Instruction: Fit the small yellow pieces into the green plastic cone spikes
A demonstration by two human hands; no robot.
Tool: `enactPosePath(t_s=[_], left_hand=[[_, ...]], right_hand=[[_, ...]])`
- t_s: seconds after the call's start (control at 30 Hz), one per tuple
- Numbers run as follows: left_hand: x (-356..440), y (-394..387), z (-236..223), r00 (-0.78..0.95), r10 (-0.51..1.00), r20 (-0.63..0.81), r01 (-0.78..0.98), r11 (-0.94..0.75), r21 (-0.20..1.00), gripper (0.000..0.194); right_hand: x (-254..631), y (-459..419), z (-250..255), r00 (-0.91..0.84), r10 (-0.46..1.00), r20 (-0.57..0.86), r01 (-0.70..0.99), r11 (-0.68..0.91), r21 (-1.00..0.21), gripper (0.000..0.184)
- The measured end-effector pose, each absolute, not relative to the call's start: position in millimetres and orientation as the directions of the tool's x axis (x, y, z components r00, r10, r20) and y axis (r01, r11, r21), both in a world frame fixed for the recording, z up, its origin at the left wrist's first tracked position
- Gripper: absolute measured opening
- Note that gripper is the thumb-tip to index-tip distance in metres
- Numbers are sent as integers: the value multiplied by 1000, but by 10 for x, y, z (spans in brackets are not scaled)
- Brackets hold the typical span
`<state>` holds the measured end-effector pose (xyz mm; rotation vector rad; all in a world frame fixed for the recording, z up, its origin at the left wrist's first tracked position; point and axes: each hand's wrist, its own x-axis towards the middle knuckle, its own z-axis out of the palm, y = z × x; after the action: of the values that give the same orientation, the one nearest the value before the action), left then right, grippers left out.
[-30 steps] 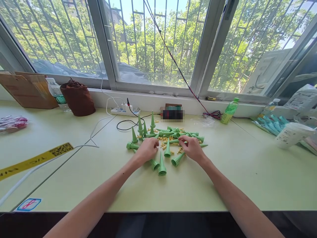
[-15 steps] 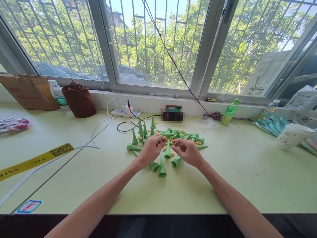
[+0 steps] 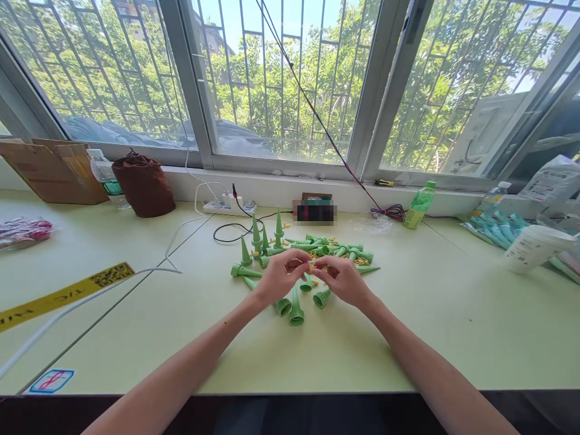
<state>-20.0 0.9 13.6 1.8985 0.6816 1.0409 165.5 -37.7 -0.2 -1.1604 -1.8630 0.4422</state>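
Observation:
My left hand [image 3: 283,277] and my right hand [image 3: 342,278] meet over a heap of green plastic spikes. Fingers of both hands pinch a small yellow piece [image 3: 311,266], mostly covered by the fingertips. Just beneath, a green cone-shaped spike [image 3: 306,284] lies with its hollow round end facing me. Nearer to me is another spike [image 3: 296,315], and a third spike [image 3: 322,298] rests below my right hand. Several spikes stand upright at the left, among them one spike [image 3: 278,229] with a small yellow part on its side. Loose yellow parts [image 3: 362,261] lie among the spikes.
Behind the heap are a power strip [image 3: 229,208] with a black cable and a blurred dark box [image 3: 315,211]. A green bottle [image 3: 419,206] stands at the back right, near a white cup [image 3: 537,251]. At left are a brown pouch [image 3: 144,184] and a cardboard box [image 3: 52,172].
My hands have come together from slightly apart, and their fingertips now meet around the small yellow piece. The spikes on the table look unmoved.

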Motion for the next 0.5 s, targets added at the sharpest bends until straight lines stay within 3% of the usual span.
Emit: enactPosePath(t_s=[0.33,0.5], left_hand=[[-182,9,82,545,748,380,35,-473,880,19],[-186,-4,100,473,751,460,224,-607,762,22]], right_hand=[[1642,-390,2,-192,880,435,479,471,-741,25],[1652,-378,-11,-114,894,433,465,433,-772,22]])
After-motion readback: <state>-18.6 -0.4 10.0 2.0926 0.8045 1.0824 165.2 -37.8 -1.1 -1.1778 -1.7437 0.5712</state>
